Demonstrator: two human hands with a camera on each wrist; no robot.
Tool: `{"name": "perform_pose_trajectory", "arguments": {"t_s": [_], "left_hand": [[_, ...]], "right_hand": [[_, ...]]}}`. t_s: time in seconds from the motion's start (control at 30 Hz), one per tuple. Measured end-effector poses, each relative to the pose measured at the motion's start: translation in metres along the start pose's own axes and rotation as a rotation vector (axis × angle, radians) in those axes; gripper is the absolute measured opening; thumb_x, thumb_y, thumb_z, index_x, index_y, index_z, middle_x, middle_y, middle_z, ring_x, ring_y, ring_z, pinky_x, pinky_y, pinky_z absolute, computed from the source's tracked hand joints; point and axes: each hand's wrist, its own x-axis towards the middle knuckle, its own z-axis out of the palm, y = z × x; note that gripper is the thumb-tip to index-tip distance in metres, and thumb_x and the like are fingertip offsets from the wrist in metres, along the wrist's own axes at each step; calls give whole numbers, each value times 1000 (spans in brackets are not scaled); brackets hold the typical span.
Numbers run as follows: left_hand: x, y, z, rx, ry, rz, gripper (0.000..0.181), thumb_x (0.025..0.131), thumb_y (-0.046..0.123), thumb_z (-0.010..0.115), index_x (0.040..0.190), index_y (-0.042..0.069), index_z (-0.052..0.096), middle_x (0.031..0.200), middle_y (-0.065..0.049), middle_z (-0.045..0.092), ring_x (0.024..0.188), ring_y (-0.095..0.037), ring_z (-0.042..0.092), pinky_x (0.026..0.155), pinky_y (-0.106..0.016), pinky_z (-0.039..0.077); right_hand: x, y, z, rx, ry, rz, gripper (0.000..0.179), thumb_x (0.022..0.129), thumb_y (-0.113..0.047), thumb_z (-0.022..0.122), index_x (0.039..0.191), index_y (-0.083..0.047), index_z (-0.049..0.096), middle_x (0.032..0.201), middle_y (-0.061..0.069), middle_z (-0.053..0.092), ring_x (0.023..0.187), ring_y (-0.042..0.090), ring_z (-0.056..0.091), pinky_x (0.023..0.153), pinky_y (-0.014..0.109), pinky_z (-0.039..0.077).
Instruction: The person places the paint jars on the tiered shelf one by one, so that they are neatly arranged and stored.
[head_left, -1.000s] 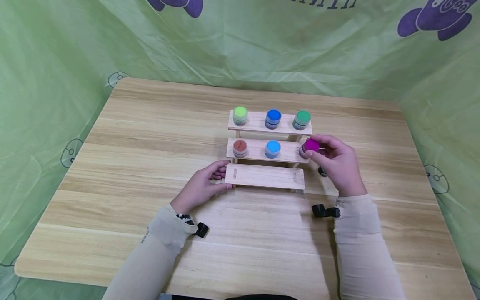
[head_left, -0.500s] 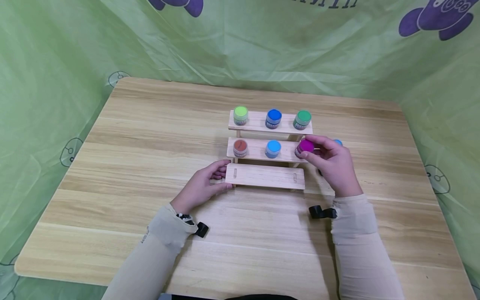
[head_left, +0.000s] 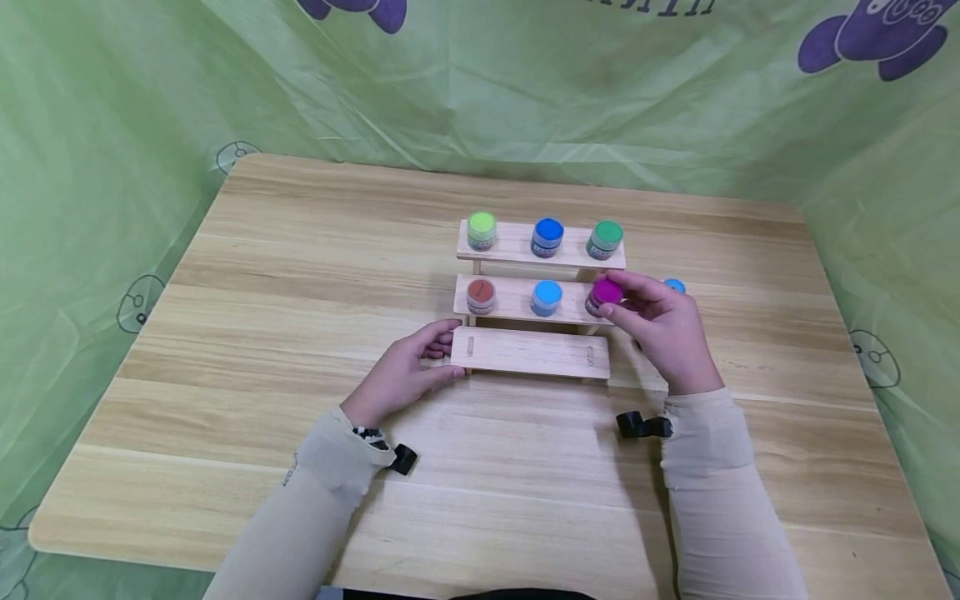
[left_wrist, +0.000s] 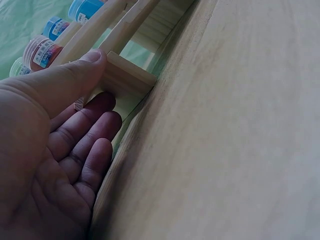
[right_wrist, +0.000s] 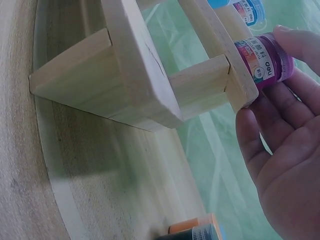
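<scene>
At three o'clock on the wooden rack's middle shelf [head_left: 513, 303], the purple paint jar [head_left: 606, 292] has slid inward.
My right hand [head_left: 667, 332] pinches it, thumb opposing fingers; my left hand [head_left: 401, 367] clasps the bottom shelf [head_left: 528, 353] at eight o'clock. I judge that row's third place nearly settled.

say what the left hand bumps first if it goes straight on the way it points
The wooden stand, at the left end of its lowest shelf; the left hand seems to hold it there, though depth blurs exact contact.
</scene>
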Motion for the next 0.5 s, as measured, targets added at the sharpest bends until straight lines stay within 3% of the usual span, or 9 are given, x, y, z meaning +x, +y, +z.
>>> {"name": "perform_pose_trajectory", "arguments": {"t_s": [0.5], "left_hand": [[1, -3, 1, -11, 9, 5, 68, 87, 17, 80, 147, 10, 49, 122, -10, 63, 110, -24, 61, 101, -40, 50]], "right_hand": [[-1, 0, 0, -9, -26, 15, 43, 92, -13, 74, 134, -11, 65, 128, 4, 68, 111, 15, 64, 90, 19, 54]]}}
